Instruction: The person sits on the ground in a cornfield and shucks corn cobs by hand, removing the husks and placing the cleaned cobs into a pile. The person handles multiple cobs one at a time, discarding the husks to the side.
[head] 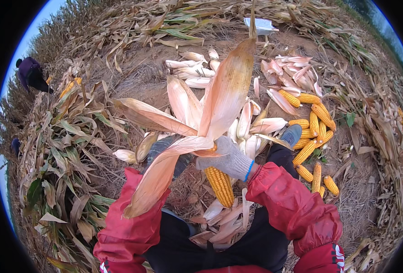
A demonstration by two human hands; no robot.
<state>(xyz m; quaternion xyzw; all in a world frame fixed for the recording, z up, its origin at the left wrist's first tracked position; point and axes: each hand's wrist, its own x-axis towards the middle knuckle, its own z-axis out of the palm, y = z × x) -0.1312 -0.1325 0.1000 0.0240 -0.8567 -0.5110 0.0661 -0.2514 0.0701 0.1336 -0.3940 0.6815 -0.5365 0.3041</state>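
Observation:
My right hand point(227, 158), in a pale grey knit glove with a blue-edged cuff, grips an ear of corn near its base. The bare yellow cob point(220, 187) points down towards me. Its peeled-back husk point(227, 92) fans out upward and to the left in long, dry leaves. My left hand point(182, 165), in a dark glove, is behind one of these leaves. The leaf hides its fingers, so their grip does not show. Just beyond both hands lie several unpeeled ears point(244, 124).
Several husked cobs point(314, 131) are heaped on the right, near my shoe point(292, 134). More pale ears point(194, 70) and loose husks point(290, 70) lie farther off. Dry stalks point(75, 136) border the left. A person point(32, 75) bends over at far left.

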